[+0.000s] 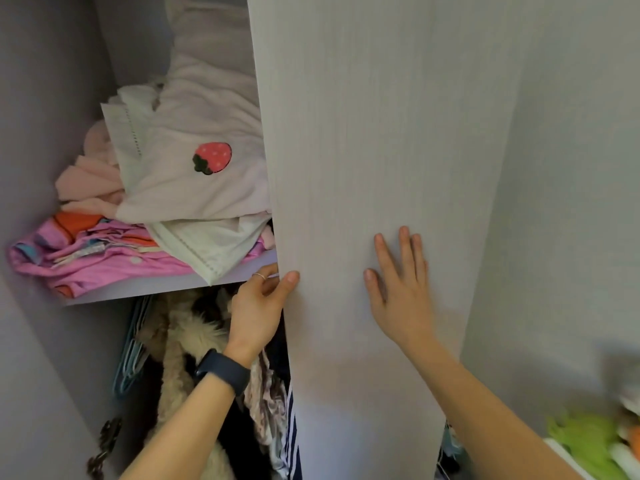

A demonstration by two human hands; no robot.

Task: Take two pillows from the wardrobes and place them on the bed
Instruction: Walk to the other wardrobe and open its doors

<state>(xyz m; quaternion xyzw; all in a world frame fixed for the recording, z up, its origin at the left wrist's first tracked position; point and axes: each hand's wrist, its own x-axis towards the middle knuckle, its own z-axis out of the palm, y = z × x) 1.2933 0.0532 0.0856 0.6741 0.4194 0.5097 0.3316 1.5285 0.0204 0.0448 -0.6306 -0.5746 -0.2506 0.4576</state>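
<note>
Well, starting at the left of the frame, the wardrobe stands open and its shelf (166, 289) carries a heap of soft things: a pink patterned cloth (86, 258) lowest at the far left, a white stitched cloth (211, 244) drooping over the shelf edge, and on top a pale, bulky piece with a strawberry patch (194, 181). I judge that bulky piece to be the likeliest pillow, though I cannot tell for sure under the folds. It lies up and to the left of my left hand (258, 308), with its length running up and back into the wardrobe toward the top of the frame. Under the shelf hang blue hangers (133, 355) and a furry coat (187, 337), just left of my wrist with its dark watch (225, 370).

My left hand pinches the edge of the door (381, 133), thumb on the front face and fingers curled behind it. Right of that, my right hand (398, 282) lies flat on the door face, fingers spread, gripping nothing.

So the left hand is the nearer one to the pile. The door edge covers the right end of the heap and stands in the way of a two-handed reach. A green plush thing (588, 441) sits at lower right, well apart. No bed is in view.
</note>
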